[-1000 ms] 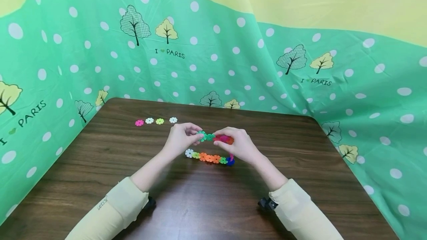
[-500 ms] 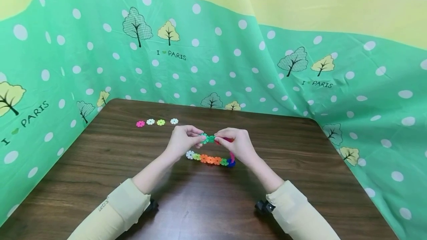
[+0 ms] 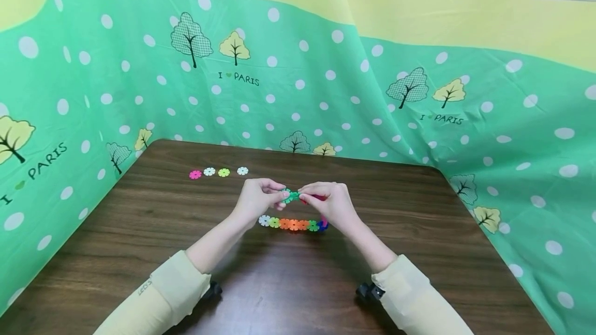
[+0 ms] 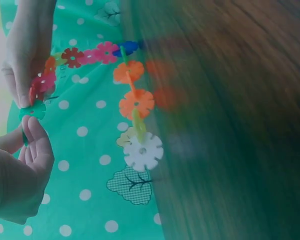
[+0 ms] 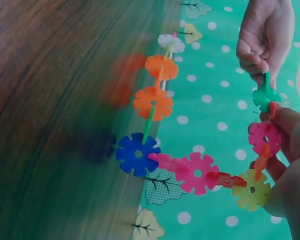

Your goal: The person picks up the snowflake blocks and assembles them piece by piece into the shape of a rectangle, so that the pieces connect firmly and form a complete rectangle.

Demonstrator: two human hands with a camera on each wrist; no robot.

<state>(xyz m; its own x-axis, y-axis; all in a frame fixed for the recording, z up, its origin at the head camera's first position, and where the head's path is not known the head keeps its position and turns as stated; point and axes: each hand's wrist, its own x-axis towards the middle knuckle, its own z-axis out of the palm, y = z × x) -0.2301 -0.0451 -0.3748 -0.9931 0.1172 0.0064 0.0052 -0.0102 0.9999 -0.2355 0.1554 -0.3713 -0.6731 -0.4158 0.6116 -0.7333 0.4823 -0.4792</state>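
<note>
A chain of notched, flower-shaped plastic snowflake discs hangs from both hands; its orange discs (image 3: pixel 294 225) form the lower run, ending in a white disc (image 4: pixel 143 151). My left hand (image 3: pixel 253 201) pinches a green disc at the upper end between thumb and fingers. This disc is slotted to, or pressed against, another green disc (image 5: pixel 266 97); I cannot tell which. My right hand (image 3: pixel 336 201) pinches a red disc beside that green one. Below the right hand, the pink disc (image 5: pixel 197 173), yellow disc (image 5: pixel 251 190) and blue disc (image 5: pixel 138 154) link down to the orange run.
Loose discs lie in a row on the brown wooden table (image 3: pixel 153 211) at the far left: a pink one (image 3: pixel 195 174), a white one (image 3: pixel 209 171), a yellow-green one (image 3: pixel 224 172) and another white one (image 3: pixel 242 171). A green dotted cloth (image 3: pixel 298 107) hangs behind the table.
The left hand has shifted slightly right, closer to the right hand. The right fingers now cover more of the red and pink discs. The loose discs have stayed in place.
</note>
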